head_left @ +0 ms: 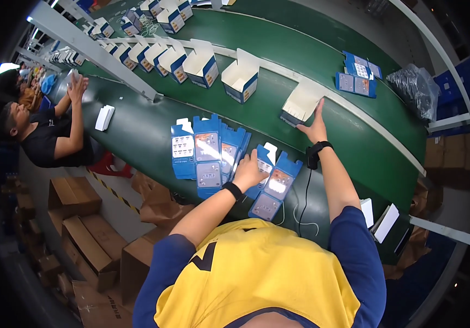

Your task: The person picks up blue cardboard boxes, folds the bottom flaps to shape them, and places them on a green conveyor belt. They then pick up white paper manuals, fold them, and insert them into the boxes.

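My right hand (316,127) is round the right side of an open carton (302,104) on the green conveyor belt, thumb at its near corner and fingers along its side. The carton is white inside, with its top flap raised. My left hand (249,174) grips a flat blue carton (264,163) at its left edge. Another flat carton (277,186) lies against it on the right. To the left, several overlapping flat cartons (208,156) are fanned out on the dark worktop (142,128). How far my left fingers reach under the carton is hidden.
A row of open cartons (201,64) runs along the belt (278,87) to the far left. Flat cartons (358,75) and a clear plastic bag (415,90) lie at the right. White booklets (385,223) stand nearby. A co-worker (54,128) is at the left; brown boxes (95,240) stand below.
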`<action>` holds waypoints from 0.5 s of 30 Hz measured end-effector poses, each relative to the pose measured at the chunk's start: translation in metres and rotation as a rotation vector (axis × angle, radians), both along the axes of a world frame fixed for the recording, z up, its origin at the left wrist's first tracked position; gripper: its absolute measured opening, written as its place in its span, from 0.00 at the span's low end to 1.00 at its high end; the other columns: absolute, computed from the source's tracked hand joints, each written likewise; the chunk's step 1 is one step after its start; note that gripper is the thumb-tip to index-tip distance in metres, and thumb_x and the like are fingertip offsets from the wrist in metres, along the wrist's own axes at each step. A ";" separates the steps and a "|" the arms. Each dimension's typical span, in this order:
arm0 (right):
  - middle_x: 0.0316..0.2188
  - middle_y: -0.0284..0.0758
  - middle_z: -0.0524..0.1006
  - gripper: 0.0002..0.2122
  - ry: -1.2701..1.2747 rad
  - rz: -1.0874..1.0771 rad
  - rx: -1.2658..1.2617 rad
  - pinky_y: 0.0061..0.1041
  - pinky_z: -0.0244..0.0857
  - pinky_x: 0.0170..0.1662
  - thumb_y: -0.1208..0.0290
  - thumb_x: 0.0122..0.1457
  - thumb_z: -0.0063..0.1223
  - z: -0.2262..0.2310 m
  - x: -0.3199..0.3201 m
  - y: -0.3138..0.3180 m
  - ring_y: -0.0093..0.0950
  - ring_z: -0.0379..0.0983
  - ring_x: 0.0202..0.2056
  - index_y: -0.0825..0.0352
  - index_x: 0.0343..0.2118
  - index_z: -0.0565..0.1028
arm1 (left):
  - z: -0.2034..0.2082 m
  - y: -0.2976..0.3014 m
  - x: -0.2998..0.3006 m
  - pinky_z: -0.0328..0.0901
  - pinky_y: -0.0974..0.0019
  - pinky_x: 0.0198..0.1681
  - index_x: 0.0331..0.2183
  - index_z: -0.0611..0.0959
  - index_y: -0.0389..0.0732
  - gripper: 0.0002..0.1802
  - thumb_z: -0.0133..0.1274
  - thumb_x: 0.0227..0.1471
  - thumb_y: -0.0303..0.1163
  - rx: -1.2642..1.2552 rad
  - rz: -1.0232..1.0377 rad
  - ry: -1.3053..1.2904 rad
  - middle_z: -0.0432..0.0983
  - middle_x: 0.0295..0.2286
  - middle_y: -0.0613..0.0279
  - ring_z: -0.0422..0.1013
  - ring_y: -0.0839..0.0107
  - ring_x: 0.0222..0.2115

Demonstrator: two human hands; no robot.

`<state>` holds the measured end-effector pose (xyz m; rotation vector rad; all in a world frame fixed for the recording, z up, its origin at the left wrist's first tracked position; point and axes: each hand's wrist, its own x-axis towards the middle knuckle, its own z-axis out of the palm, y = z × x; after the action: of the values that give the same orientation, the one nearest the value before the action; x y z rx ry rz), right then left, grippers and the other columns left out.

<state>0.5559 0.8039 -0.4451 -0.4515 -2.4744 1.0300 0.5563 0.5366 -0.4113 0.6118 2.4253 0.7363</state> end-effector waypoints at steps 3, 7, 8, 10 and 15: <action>0.51 0.46 0.63 0.50 0.028 -0.253 -0.167 0.31 0.62 0.51 0.75 0.38 0.64 -0.013 0.025 0.004 0.41 0.65 0.49 0.63 0.62 0.40 | 0.009 0.006 0.007 0.61 0.55 0.49 0.56 0.53 0.34 0.52 0.63 0.34 0.39 -0.197 -0.130 0.074 0.62 0.47 0.35 0.62 0.42 0.48; 0.25 0.36 0.73 0.18 -0.510 -0.064 -0.732 0.29 0.64 0.24 0.63 0.48 0.56 -0.031 0.118 -0.031 0.29 0.68 0.22 0.68 0.40 0.70 | -0.001 0.006 0.019 0.60 0.55 0.49 0.57 0.49 0.38 0.54 0.63 0.34 0.40 -0.140 -0.127 0.128 0.57 0.50 0.34 0.58 0.40 0.49; 0.31 0.33 0.73 0.18 -0.555 0.001 -0.985 0.24 0.65 0.28 0.65 0.50 0.54 -0.003 0.141 -0.065 0.24 0.70 0.29 0.67 0.43 0.69 | -0.005 0.004 0.021 0.60 0.55 0.49 0.57 0.49 0.38 0.54 0.63 0.34 0.40 -0.135 -0.129 0.130 0.57 0.50 0.34 0.58 0.40 0.49; 0.38 0.34 0.71 0.19 -0.532 0.046 -1.200 0.21 0.64 0.37 0.69 0.51 0.53 0.018 0.165 -0.109 0.23 0.69 0.36 0.66 0.46 0.65 | -0.011 0.008 0.034 0.61 0.55 0.48 0.58 0.48 0.41 0.54 0.63 0.35 0.40 -0.191 -0.096 0.310 0.58 0.48 0.36 0.59 0.42 0.49; 0.44 0.38 0.69 0.25 -0.317 -0.108 -1.262 0.24 0.62 0.46 0.73 0.52 0.54 0.039 0.174 -0.148 0.23 0.67 0.42 0.66 0.52 0.58 | 0.012 0.019 0.054 0.61 0.56 0.46 0.57 0.51 0.39 0.51 0.62 0.37 0.39 -0.047 -0.073 0.443 0.61 0.45 0.41 0.61 0.47 0.45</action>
<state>0.7296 0.6564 -0.4058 -1.1351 -1.6530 2.5244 0.6101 0.5556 -0.3991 0.9200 2.7906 0.5560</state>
